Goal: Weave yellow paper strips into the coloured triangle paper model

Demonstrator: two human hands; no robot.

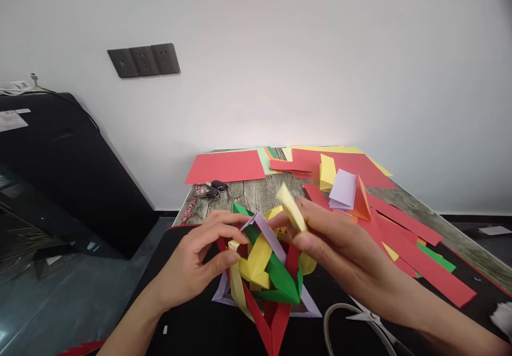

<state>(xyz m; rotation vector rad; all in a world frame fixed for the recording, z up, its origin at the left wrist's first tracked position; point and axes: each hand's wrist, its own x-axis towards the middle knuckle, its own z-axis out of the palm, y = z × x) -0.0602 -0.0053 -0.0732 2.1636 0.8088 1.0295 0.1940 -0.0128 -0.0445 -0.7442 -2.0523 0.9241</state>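
A woven paper model (pixel 276 270) of folded red, green, yellow and lilac strips rests on the black mat in front of me. At its left side, my left hand (pixel 204 254) pinches the end of a pale yellow strip (pixel 238 286) between thumb and fingers. My right hand (pixel 340 249) is above the model's right side, with thumb and fingers closed on a folded pale yellow paper strip (pixel 293 209) that points up and left. Part of the model's far side is hidden behind both hands.
Red sheets (pixel 228 166) lie at the back of the wooden table, beside car keys (pixel 214 188). Cut red strips (pixel 424 254) and folded lilac paper (pixel 343 188) are on the right. Scissors (pixel 368 317) and a grey cable (pixel 330 324) lie at the front right.
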